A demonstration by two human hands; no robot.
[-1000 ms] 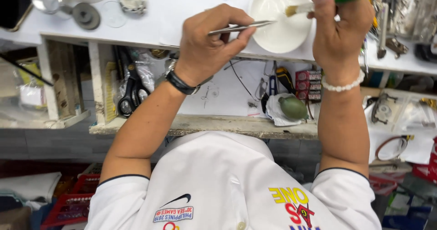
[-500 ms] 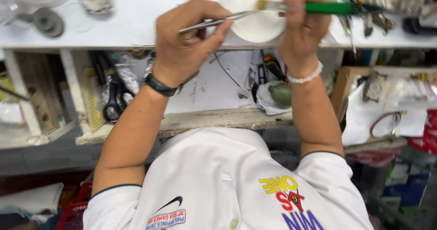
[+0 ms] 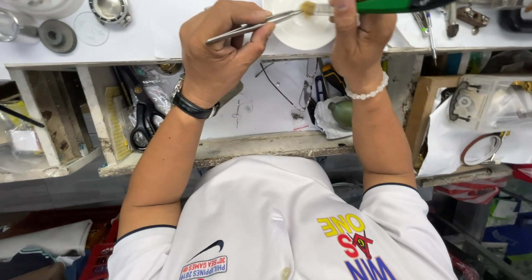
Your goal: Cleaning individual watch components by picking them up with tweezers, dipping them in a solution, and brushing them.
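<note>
Head view | my left hand [image 3: 221,53] pinched tweezers [image 3: 252,28] shut | right hand [image 3: 357,31] gripped green brush [image 3: 388,4] | bristles met tweezer tips above white dish [image 3: 288,28], as a second earlier; brushing continued.

- left hand [image 3: 221,47] pinches a pair of metal tweezers [image 3: 252,28], tips pointing toward 3 o'clock over the white bowl [image 3: 288,31]
- right hand [image 3: 360,28] grips a green-handled brush [image 3: 388,4], bristles touching the tweezer tips
- watch case [image 3: 109,4] sits way off at 9 o'clock from the bowl, grey disc [image 3: 57,35] just beside it
- black scissors [image 3: 141,111] in the shelf slot at 7 o'clock of the left hand
</note>
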